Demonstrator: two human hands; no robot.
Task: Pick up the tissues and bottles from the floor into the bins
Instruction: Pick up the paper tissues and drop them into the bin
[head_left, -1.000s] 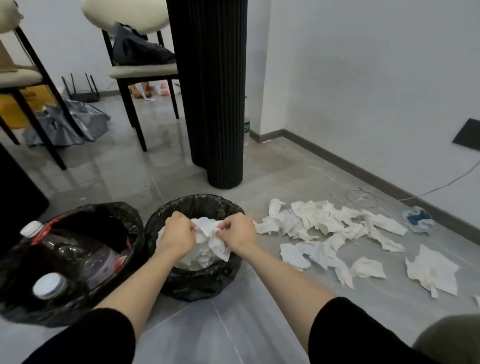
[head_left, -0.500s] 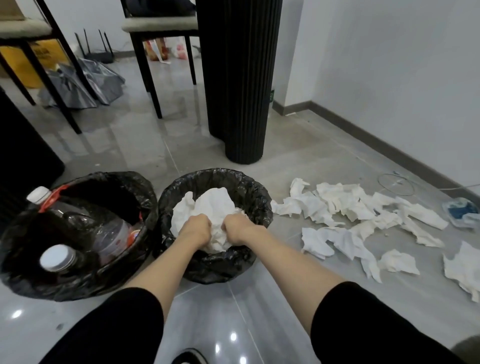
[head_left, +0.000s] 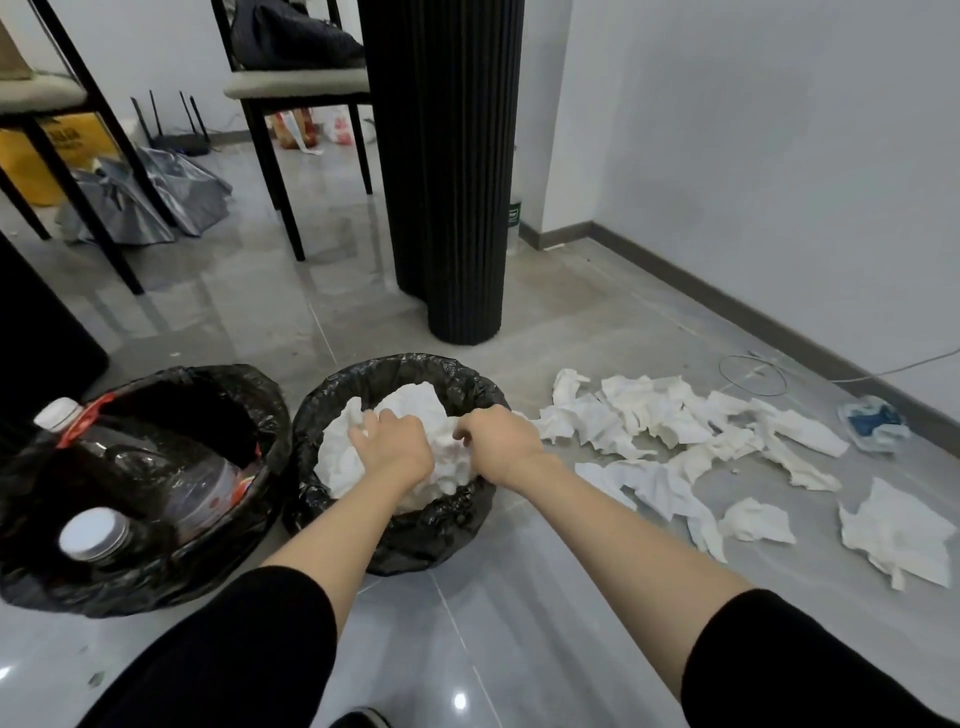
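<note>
Two black-bagged bins stand side by side on the grey floor. The right bin (head_left: 467, 540) is heaped with white tissues (head_left: 415, 402). Both hands rest on that heap: my left hand (head_left: 392, 447) and my right hand (head_left: 496, 439) each press down with fingers curled into the paper. The left bin (head_left: 156, 582) holds clear plastic bottles with white caps (head_left: 93, 535), one neck sticking out at the rim. Several crumpled tissues (head_left: 675, 431) lie scattered on the floor right of the bins.
A black fluted pillar (head_left: 447, 171) rises just behind the right bin. Chairs (head_left: 291, 88) and a folded grey umbrella (head_left: 150, 202) are at the back left. A blue-and-white wrapper (head_left: 875, 423) and a thin cable (head_left: 753, 374) lie by the skirting board on the right.
The hands went from holding a wad of tissues above the right bin to pushing it down into the heap. The camera has moved closer and shifted slightly.
</note>
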